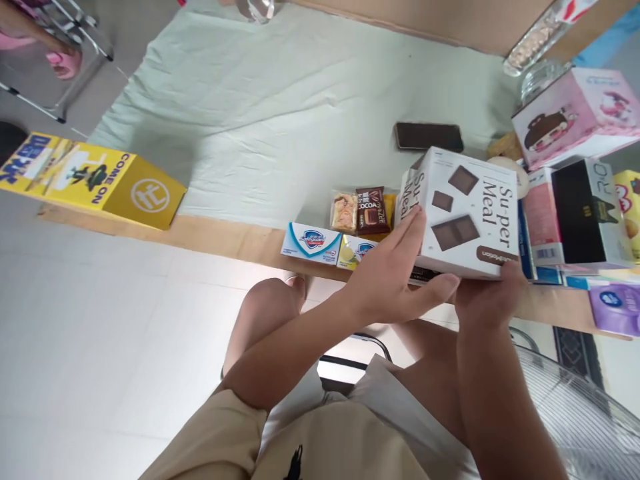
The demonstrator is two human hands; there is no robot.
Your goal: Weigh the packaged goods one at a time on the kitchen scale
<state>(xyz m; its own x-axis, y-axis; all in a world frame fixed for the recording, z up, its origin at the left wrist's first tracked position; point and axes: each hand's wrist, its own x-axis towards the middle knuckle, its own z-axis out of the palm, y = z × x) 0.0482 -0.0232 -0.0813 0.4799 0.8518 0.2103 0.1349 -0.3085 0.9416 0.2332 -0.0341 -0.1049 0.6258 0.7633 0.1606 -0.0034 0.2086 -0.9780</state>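
A white Su-per Meal box (467,213) with brown squares printed on it is tilted at the table's near edge, between my two hands. My left hand (395,273) lies along its left side, fingers straight and thumb out below the lower edge. At the lower right corner, my right hand (493,293) grips the box; its fingers are partly hidden underneath. Left of the box are a cocoa snack packet (371,210), a clear-wrapped snack (344,212), a white-and-blue Safeguard soap box (311,243) and a yellow-and-white soap box (353,251).
A black phone (429,137) lies behind the white box. To the right stand a pink box (575,120), a black-and-silver box (593,213) and a purple packet (617,309). A yellow carton (105,180) is at the left edge, a clear bottle (535,43) far right.
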